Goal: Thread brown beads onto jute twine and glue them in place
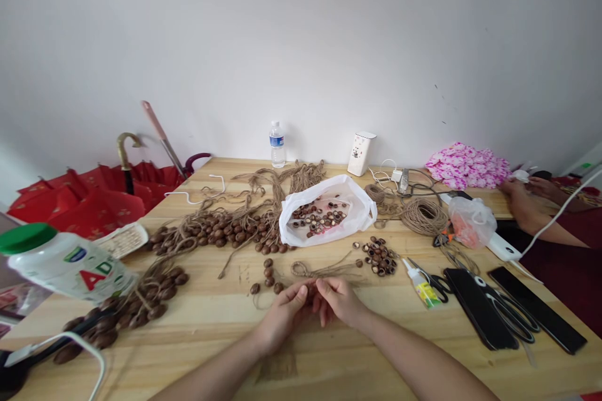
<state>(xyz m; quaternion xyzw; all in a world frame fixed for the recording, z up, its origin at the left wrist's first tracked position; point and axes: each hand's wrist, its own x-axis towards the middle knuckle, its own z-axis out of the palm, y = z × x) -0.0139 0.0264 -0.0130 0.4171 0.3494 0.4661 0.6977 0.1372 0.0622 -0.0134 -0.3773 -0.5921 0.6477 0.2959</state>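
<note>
My left hand (283, 315) and my right hand (342, 302) meet over the near middle of the wooden table (211, 357). Both have thumbs and fingers bent together in a pinch, and a small dark brown bit shows between them. What it is, the fingers hide. Just beyond the fingertips lies a looped twine cord (301, 269), its loose strands trailing right. Several round brown nuts (268, 272) sit left of it. A heap of split nut shells (380, 255) lies to the right. Behind stands an open white plastic bag (357, 225) with more shells inside.
Nuts tied on twine (226, 225) spread across the left. A white bottle with green lid (70, 263) is near left. Right are a glue bottle (422, 285), scissors (510, 313), phones (480, 307) and twine coils (426, 216). Another person's hands (522, 191) are far right.
</note>
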